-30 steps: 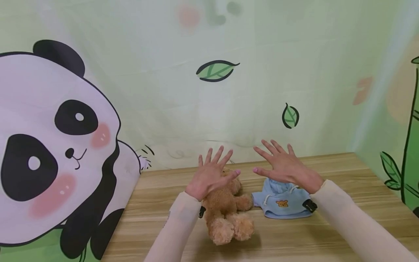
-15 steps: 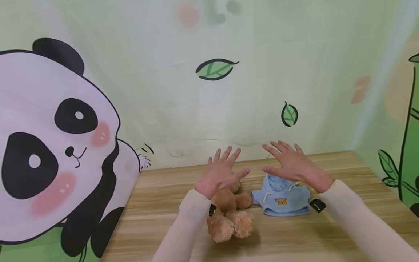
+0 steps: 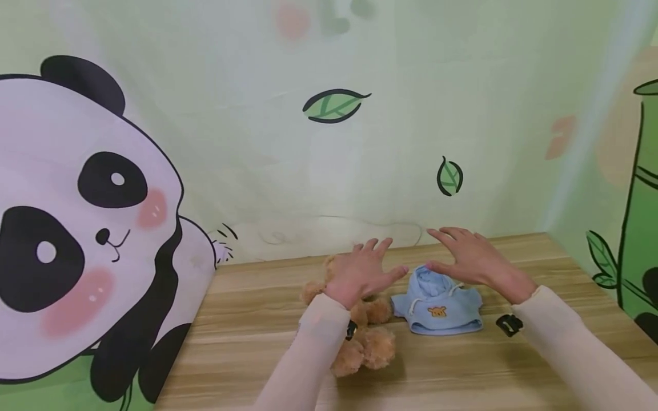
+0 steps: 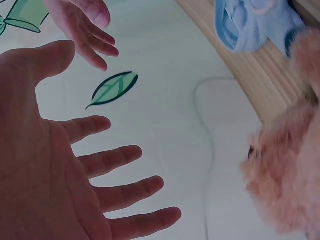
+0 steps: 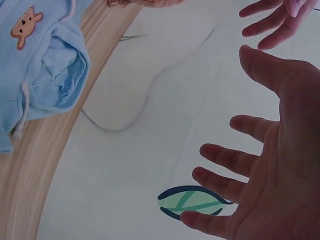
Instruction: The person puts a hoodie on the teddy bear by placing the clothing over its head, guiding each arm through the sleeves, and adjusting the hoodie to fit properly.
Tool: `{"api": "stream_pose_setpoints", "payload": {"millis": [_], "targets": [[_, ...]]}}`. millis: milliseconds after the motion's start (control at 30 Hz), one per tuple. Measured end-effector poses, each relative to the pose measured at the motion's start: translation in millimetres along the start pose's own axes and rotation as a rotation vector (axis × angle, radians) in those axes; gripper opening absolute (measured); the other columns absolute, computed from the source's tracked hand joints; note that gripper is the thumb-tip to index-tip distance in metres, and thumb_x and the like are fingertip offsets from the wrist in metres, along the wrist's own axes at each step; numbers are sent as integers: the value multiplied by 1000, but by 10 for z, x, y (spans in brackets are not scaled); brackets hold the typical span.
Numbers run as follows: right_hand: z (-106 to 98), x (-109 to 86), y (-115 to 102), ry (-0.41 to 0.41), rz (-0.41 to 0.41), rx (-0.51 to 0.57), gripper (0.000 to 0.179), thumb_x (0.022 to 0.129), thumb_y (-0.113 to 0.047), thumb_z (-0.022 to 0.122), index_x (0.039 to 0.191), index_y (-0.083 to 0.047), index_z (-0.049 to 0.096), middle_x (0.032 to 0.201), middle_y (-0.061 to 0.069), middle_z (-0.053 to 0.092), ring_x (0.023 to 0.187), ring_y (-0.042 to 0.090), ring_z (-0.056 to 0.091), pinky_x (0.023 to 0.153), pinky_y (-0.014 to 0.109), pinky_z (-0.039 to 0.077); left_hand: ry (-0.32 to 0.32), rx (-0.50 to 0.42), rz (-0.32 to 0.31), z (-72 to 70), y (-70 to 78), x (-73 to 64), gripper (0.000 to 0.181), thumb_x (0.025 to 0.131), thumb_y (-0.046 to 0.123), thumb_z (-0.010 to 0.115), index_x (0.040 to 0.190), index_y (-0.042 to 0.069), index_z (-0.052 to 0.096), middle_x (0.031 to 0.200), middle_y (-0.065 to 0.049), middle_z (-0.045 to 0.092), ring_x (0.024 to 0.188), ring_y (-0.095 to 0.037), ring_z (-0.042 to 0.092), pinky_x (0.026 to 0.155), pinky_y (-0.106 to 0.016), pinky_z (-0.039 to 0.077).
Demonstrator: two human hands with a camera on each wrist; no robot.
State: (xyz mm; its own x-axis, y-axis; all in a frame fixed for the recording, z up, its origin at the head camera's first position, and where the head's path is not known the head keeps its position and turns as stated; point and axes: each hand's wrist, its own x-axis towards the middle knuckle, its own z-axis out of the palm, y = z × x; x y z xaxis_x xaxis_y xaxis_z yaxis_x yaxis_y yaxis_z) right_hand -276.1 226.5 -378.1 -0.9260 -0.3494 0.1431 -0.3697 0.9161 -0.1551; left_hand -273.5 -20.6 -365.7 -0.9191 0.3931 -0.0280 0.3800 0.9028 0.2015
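Note:
My left hand (image 3: 364,273) hovers over a brown plush teddy bear (image 3: 379,346), hiding most of its head and body in the head view. Its fingers are spread and hold nothing. To the right, my right hand (image 3: 470,257) is held above a small light-blue hooded doll sweatshirt (image 3: 444,314), also spread and holding nothing. The sweatshirt lies flat beside the bear, with a bear-face patch on its front and white drawstrings. In the left wrist view the bear (image 4: 285,170) is apart from the fingers; in the right wrist view the sweatshirt (image 5: 45,65) is apart too.
Bear and sweatshirt lie on a wood-grain table (image 3: 247,319). Behind it hangs a pale green backdrop (image 3: 247,142) printed with leaves and, at the left, a large panda (image 3: 128,251). A green bamboo print (image 3: 642,245) is at the right.
Both hands have moved to the right above the table, uncovering the bear's head and left arm a little. The bear and the sweatshirt stay in place, and the head view has shifted slightly.

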Motion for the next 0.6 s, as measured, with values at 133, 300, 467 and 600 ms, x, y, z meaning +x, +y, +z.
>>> {"api": "stream_pose_setpoints", "payload": {"millis": [133, 300, 467, 600], "targets": [[18, -21, 57, -10, 5, -2, 80, 92, -57, 58, 152, -10, 35, 149, 27, 41, 134, 49, 40, 106, 67, 33, -9, -19, 0, 41, 119, 59, 77, 93, 70, 40, 155, 26, 28, 158, -7, 36, 140, -35, 42, 109, -50, 42], [62, -44, 130, -46, 27, 14, 80, 92, -56, 57, 152, -7, 34, 149, 28, 40, 133, 50, 40, 103, 66, 37, -34, -32, -46, 135, 229, 144, 75, 94, 69, 39, 155, 26, 29, 156, -5, 39, 137, -29, 47, 106, -47, 45], [98, -38, 211, -78, 60, 32, 79, 93, -52, 59, 150, -4, 35, 148, 30, 40, 131, 51, 43, 103, 65, 39, -38, -104, -86, 246, 304, 250, 72, 96, 63, 41, 153, 21, 34, 154, -6, 43, 137, -25, 48, 108, -42, 44], [134, -21, 277, -105, 88, 53, 79, 93, -52, 58, 150, -1, 35, 147, 32, 41, 129, 53, 44, 102, 65, 40, -25, -155, -127, 346, 338, 342, 68, 97, 59, 45, 151, 18, 38, 152, -4, 46, 137, -23, 47, 109, -41, 42]]}}
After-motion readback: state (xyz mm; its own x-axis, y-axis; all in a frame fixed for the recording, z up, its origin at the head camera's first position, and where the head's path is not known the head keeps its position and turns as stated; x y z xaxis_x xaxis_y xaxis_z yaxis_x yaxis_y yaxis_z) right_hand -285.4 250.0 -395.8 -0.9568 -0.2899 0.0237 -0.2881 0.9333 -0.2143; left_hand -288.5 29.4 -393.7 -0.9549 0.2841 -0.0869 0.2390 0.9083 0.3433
